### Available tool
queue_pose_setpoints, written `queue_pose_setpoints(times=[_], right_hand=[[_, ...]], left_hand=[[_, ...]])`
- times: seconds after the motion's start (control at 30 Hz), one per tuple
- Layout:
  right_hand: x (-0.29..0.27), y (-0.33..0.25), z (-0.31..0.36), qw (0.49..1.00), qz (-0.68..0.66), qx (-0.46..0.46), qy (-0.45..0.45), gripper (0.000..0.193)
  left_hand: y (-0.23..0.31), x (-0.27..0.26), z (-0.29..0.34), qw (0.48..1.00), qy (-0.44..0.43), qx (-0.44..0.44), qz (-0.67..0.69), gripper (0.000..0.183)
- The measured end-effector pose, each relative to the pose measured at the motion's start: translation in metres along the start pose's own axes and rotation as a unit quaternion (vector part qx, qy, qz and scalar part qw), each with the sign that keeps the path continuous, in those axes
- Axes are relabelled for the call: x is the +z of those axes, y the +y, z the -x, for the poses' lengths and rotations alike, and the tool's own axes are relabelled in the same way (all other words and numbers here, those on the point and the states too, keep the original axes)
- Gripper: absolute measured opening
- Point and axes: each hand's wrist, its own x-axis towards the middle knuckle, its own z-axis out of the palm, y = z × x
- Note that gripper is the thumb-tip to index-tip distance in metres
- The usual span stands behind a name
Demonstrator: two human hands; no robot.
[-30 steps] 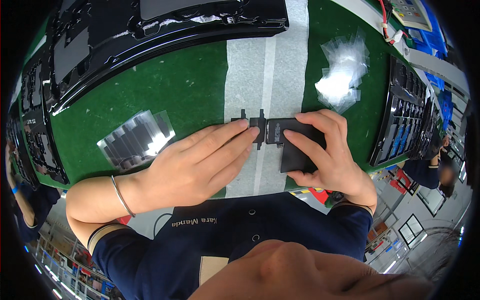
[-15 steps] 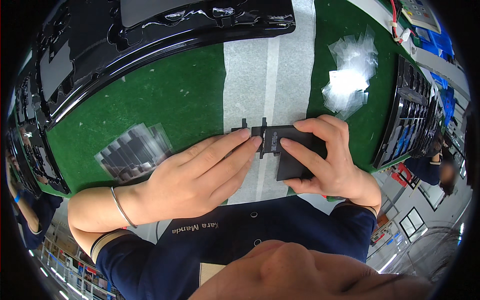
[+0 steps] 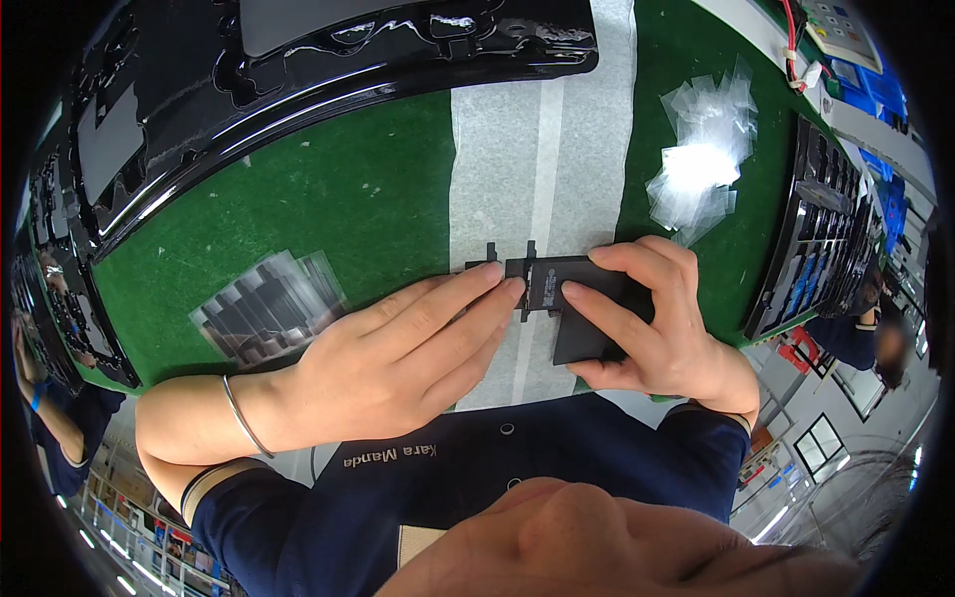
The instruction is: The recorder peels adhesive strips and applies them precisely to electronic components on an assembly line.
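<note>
In the head view, the right hand is clamped on a flat black slab, with the thumb at its near edge, one fingertip at its far edge and another finger laid across its top. That spread probably keeps the slab from turning while its left end is lined up against the dark tabbed strips.

The left hand lies palm down with its fingers stretched out and close together, two fingertips resting on the strips, seemingly to steady them. Its thumb is hidden, so I cannot tell whether it pinches them from below.

The slab sits within the right hand's grip, under its fingers and to the left of its palm; its left end meets the strips just right of the left fingertips. All this is over a pale paper runner on the green worktop, perhaps laid there to protect the surface. Clear film with dark stickers lies near the left forearm, probably for easy reach, while a heap of clear film pieces lies beyond the right hand, apart from the slab.
</note>
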Motion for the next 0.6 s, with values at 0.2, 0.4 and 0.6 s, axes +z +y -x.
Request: queue_pose_setpoints(times=[0.2,0.4,0.6], right_hand=[[0.0005,0.0003,0.0005,1.000,0.007,-0.003,0.000,0.048],[-0.0008,0.0012,-0.0009,1.000,0.000,-0.001,-0.006,0.047],[-0.0014,0.0000,0.0014,1.000,0.008,-0.002,-0.007,0.047]], left_hand=[[0.0011,-0.0010,-0.0002,1.000,0.001,-0.005,0.003,0.020],[-0.0005,0.0014,0.0001,1.000,0.007,-0.002,-0.002,0.020],[0.0011,0.0015,0.0002,1.000,0.009,-0.001,-0.003,0.021]])
